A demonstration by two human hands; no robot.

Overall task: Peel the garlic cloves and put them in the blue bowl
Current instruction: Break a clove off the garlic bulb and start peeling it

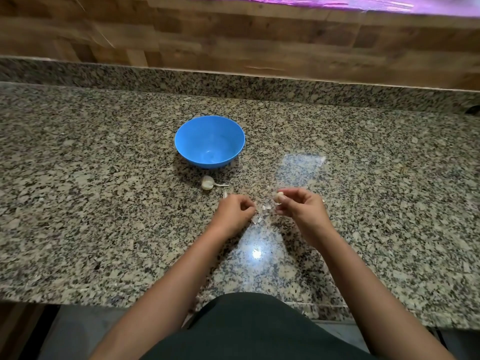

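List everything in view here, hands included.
Round blue plastic bowl: one, blue, counter centre, empty.
Partly broken garlic bulb: one, whitish, before the bowl.
Loose garlic clove: one, pale, by the left hand.
Papery garlic skin scraps: several, white, between the hands.
Held garlic clove: one, cream, in the right hand.
Speckled granite countertop: one, grey, under everything.
Wooden plank wall: one, brown, behind.
Dark garment: one, black, bottom edge.
Left hand: one, fingers curled, contents unclear.
Right hand: one, pinching that clove.

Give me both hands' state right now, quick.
Left hand: fingers curled, cannot tell if it holds anything.
Right hand: holding a garlic clove.
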